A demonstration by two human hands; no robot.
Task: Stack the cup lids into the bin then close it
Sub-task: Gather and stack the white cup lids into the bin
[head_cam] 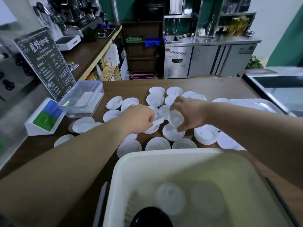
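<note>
Reaches both arms out over the middle of the tabletop (213, 86). Holds a white lid (158, 121) in the left hand (140, 117), grip closed round its edge, the lid tilted above others lying flat below. Clasps a second lid (176, 118) with the right hand (190, 112), grip curled round its rim from above, thumb on the near side. Holds the two hands close together; cannot tell whether the held lids touch. Faces many loose lids (114, 102) spread across the tabletop from left to right, some single, some in short stacks (205, 134). Has the white bin (164, 154) at the near edge, open, with two blurred lid piles (170, 196) on its bottom. Has a clear box (82, 99) and a black menu board (44, 63) toward the far left corner, and a clear flat tray (255, 104) at the right edge.
</note>
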